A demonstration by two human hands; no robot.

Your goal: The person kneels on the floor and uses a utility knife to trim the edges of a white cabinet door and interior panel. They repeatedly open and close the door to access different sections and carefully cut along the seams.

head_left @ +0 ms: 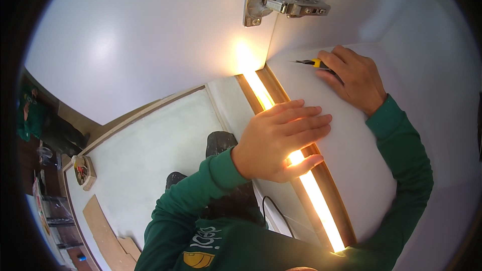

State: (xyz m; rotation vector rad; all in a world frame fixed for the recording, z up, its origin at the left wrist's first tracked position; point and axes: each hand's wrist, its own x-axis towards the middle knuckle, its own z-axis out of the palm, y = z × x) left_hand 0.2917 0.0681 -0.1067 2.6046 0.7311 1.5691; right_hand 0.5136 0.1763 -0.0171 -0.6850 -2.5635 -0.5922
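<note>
A glowing light strip (pixel 323 210) in a wood-coloured channel runs diagonally along the edge of a white cabinet panel (pixel 351 160). My left hand (pixel 281 140) lies over the strip, fingers extended and slightly apart. My right hand (pixel 351 80) is closed around a small yellow-and-black tool (pixel 315 63) with a thin dark tip, near the panel's inner corner. Its exact kind is unclear. A white door (pixel 140 40) with a metal hinge (pixel 271 5) stands above the strip's far end.
A pale board (pixel 145 145) with a thin border lies at left, with brown offcuts (pixel 100 226) and a small box (pixel 83 170) on it. A person in green (pixel 35 115) is at the far left. A black cable (pixel 273 206) curves below the strip. My legs and shoes show beneath my arms.
</note>
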